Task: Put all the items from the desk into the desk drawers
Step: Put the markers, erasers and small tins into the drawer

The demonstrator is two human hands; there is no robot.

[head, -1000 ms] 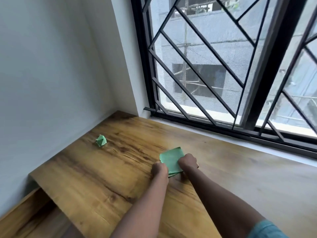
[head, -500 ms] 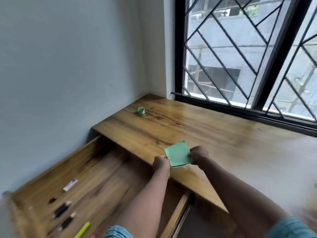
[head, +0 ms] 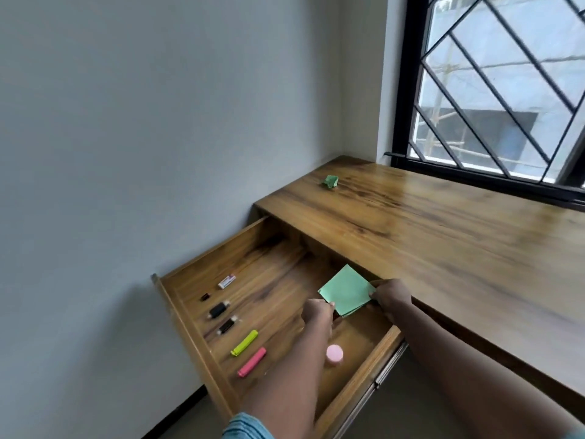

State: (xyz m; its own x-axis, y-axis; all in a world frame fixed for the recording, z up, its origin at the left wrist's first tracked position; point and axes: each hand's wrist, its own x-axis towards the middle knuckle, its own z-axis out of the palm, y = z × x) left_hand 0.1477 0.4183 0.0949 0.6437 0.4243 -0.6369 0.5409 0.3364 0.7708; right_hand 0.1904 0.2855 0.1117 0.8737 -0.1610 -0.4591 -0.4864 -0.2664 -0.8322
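A flat stack of green paper squares (head: 345, 289) hangs over the open wooden drawer (head: 190, 315), just below the desk's front edge. My left hand (head: 318, 312) pinches its near left corner and my right hand (head: 392, 296) grips its right corner. A crumpled green paper ball (head: 330, 181) lies on the wooden desk top (head: 443, 236) near the far left corner, well away from both hands.
Inside the drawer lie a white eraser (head: 227, 281), two black markers (head: 218, 310), a yellow highlighter (head: 244, 342), a pink highlighter (head: 252, 361) and a pink round-capped item (head: 334, 354). A grey wall runs along the left; a barred window (head: 493, 90) stands behind the desk.
Both hands carried the green paper stack off the desk top, toward me and down over the open drawer. The view swung left and down, showing the drawer's contents.
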